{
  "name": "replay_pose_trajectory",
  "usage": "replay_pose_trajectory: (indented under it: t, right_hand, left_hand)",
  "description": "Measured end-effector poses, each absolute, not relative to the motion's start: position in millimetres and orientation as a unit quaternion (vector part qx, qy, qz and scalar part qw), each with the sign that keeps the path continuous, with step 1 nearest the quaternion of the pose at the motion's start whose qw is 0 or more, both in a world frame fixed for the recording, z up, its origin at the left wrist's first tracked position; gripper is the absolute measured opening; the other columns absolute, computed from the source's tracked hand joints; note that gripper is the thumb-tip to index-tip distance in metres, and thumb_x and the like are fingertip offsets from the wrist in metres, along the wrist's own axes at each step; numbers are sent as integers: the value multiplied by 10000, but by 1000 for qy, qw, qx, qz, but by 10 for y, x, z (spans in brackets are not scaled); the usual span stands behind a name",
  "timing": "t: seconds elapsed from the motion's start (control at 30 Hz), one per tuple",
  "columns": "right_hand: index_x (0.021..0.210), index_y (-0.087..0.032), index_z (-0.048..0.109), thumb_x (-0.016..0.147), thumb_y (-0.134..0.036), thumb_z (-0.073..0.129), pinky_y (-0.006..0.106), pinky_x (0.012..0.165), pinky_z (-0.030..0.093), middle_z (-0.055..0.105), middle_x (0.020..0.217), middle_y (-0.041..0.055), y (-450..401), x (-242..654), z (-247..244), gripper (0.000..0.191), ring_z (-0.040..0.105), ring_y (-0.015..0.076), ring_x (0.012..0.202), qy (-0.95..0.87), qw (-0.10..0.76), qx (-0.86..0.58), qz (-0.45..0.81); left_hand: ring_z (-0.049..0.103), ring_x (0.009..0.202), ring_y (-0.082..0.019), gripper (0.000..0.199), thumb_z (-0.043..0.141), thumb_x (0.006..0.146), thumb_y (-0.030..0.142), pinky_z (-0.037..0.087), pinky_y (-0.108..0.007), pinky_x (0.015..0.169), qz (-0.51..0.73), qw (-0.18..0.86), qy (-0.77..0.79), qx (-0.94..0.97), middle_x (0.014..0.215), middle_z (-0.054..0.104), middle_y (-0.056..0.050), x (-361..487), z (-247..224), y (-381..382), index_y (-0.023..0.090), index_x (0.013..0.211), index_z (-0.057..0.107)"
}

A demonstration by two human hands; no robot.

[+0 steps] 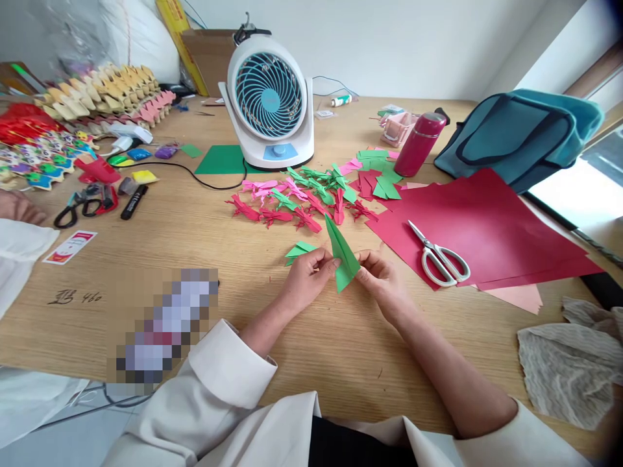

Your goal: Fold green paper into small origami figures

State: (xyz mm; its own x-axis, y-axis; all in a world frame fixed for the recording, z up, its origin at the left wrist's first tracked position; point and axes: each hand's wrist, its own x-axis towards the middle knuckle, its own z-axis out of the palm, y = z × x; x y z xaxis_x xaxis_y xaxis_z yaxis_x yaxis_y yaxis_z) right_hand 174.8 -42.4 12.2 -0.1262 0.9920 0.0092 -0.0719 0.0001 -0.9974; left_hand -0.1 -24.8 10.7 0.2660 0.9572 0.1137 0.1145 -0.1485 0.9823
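Observation:
A folded green paper (343,259) with a pointed top is held up between my two hands over the wooden table. My left hand (309,275) is closed on its lower left edge, thumb in front. On the right edge, my right hand (382,280) pinches the same paper. Just behind my left hand lies a small stack of green paper pieces (299,250). Beyond my hands is a pile of folded red, pink and green paper figures (306,194), with flat green pieces (388,185) at its right.
White-handled scissors (440,256) rest on large red sheets (491,227) at the right. A white fan (270,97) stands behind the pile, near a red bottle (422,144) and a teal bag (516,139). At the left are black-handled scissors (73,211) and another person's sleeve (22,256).

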Motion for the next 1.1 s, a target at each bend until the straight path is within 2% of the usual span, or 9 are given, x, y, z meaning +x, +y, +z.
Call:
replay_pose_trajectory:
  t: [0.17,0.27,0.4,0.63,0.83,0.97,1.1]
  right_hand:
    - [842,-227,595,851,-664,543,324,700,499,629,811,39,-389,1767,67,440,581,183,751,-443,514,-438,589]
    - [884,-233,619,764,-584,706,316,713,490,643,835,24,-374,1806,102,382,576,181,764,-467,493,-460,572]
    - [768,-214,627,653,-471,833,271,627,428,599,729,-22,-348,1863,132,349,515,137,671,-486,485,-475,550]
    - [727,-201,640,651,-456,837,271,577,376,564,654,-39,-329,1907,70,331,463,120,597,-505,430,-482,573]
    - [660,-210,634,631,-472,845,276,579,369,538,633,-36,-360,1883,151,338,443,122,593,-494,449,-464,583]
    - [644,-206,635,694,-505,795,266,546,345,499,595,-40,-364,1885,184,343,404,109,558,-498,451,-467,575]
    - [687,-213,643,660,-483,826,265,554,381,543,638,-35,-345,1895,158,327,448,117,580,-488,445,-453,598]
  left_hand:
    - [360,546,-85,332,563,879,375,299,-225,530,413,448,455,650,580,376,59,8,130,-253,186,646,421]
    - [337,556,-83,323,560,875,356,278,-227,529,386,431,453,678,594,359,57,22,127,-265,180,643,420]
    - [330,552,-80,318,559,874,306,273,-227,537,351,410,452,710,584,354,61,41,123,-294,175,626,409]
    - [384,607,-94,298,561,880,228,304,-234,597,329,355,427,763,625,398,50,33,111,-310,174,632,405]
    - [398,625,-105,290,565,880,209,308,-241,613,320,348,414,778,632,405,47,16,118,-293,179,640,404]
    - [394,624,-104,303,566,882,210,305,-240,615,311,354,404,784,630,400,50,9,138,-294,180,639,386]
    - [404,633,-109,294,571,883,220,313,-240,620,303,357,401,787,637,413,46,5,125,-303,181,641,408]
